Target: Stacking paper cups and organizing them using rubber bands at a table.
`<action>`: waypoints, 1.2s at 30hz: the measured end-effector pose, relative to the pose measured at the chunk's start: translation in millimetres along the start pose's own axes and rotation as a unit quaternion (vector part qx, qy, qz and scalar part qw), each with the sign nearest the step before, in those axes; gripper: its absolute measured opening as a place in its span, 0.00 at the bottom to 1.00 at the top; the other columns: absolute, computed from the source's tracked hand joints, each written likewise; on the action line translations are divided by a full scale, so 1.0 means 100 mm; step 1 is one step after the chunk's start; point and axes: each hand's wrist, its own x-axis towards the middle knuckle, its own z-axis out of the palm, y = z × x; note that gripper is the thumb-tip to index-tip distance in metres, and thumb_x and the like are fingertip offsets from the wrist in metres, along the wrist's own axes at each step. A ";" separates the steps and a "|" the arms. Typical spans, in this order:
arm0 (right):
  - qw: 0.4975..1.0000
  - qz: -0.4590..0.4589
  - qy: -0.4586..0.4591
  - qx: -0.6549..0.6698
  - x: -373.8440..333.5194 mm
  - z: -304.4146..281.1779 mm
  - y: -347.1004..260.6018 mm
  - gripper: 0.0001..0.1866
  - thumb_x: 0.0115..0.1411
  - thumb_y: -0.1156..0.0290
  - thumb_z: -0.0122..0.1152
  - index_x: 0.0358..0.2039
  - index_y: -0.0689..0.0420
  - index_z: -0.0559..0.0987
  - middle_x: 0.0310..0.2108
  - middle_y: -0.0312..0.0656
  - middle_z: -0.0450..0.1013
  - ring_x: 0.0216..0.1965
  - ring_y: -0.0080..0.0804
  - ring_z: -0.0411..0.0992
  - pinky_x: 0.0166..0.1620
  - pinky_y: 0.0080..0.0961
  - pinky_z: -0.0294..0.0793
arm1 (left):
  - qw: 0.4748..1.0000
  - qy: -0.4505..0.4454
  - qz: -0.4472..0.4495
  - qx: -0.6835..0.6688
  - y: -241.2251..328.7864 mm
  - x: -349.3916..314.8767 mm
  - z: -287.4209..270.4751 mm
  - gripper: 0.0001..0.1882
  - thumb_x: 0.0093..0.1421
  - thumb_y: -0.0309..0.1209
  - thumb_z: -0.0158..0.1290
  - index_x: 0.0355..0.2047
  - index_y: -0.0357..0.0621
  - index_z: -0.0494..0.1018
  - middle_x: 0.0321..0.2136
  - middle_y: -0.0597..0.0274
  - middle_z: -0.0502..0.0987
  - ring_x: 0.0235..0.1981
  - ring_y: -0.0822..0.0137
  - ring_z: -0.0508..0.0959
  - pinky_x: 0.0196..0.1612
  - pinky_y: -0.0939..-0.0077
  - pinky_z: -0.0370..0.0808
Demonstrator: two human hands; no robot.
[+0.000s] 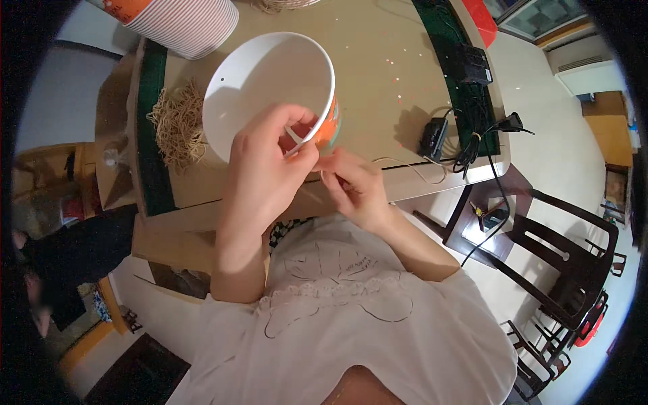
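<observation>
A white paper bucket (pixel 270 61) with an orange and green outside lies tilted on the table, its open mouth toward me. A small hole shows in its wall on the far left side. My left hand (pixel 273 145) grips the bucket's near right rim, its fingers curled inside and its thumb outside. Just outside that rim my right hand (pixel 354 182) is closed in a pinch on a thin beige cord (pixel 422 177). The cord trails right from behind the fingers toward the table edge. Where its other end runs, between the fingertips, is hidden.
A tangled pile of beige cords (pixel 177 128) lies left of the bucket. Nested paper buckets (pixel 185 27) stand at the far left. Black adapters (pixel 434 138) and bundled cables (pixel 472 145) lie on the right. Dark chairs (pixel 567 256) stand beyond; a person in dark clothes (pixel 84 250) is at left.
</observation>
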 end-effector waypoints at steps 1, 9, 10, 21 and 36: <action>0.998 0.037 -0.046 -0.002 -0.04 -0.01 -0.03 0.12 0.59 0.84 0.50 0.44 0.61 0.74 0.26 0.32 0.71 0.22 0.16 0.65 0.26 0.09 0.62 | 1.000 -0.001 0.000 -0.001 -0.02 0.00 0.02 0.12 0.48 0.19 0.54 0.35 0.38 0.71 0.28 0.61 0.76 0.21 0.71 0.73 0.27 0.77 0.72; 0.982 0.189 -0.009 0.011 -0.01 -0.07 -0.05 0.07 0.62 0.73 0.51 0.39 0.61 0.73 0.21 0.41 0.69 0.21 0.21 0.65 0.27 0.20 0.67 | 0.999 -0.010 0.019 0.048 -0.02 0.02 0.10 0.11 0.49 0.19 0.54 0.35 0.38 0.71 0.30 0.59 0.75 0.25 0.65 0.74 0.29 0.73 0.73; 0.982 0.189 -0.009 0.010 -0.02 -0.11 -0.06 0.07 0.62 0.73 0.51 0.39 0.61 0.73 0.21 0.41 0.69 0.21 0.21 0.65 0.27 0.20 0.67 | 0.999 -0.011 0.020 0.047 -0.01 0.02 0.10 0.11 0.49 0.19 0.54 0.35 0.38 0.71 0.30 0.59 0.75 0.25 0.65 0.74 0.29 0.73 0.73; 0.985 0.125 -0.018 -0.120 0.08 -0.37 -0.40 0.02 0.57 0.76 0.54 0.32 0.58 0.73 0.25 0.47 0.72 0.24 0.45 0.72 0.28 0.33 0.71 | 0.997 -0.057 0.044 -0.033 0.11 -0.40 0.24 0.19 0.50 0.25 0.62 0.43 0.36 0.71 0.30 0.59 0.77 0.17 0.74 0.70 0.22 0.80 0.69; 0.985 0.163 -0.045 -0.020 0.06 -0.44 -0.49 0.10 0.57 0.83 0.54 0.41 0.60 0.74 0.26 0.38 0.71 0.23 0.21 0.67 0.27 0.16 0.66 | 0.997 -0.035 0.010 -0.070 -0.01 -0.39 0.28 0.06 0.52 0.18 0.54 0.29 0.37 0.68 0.20 0.65 0.71 0.18 0.80 0.68 0.21 0.83 0.67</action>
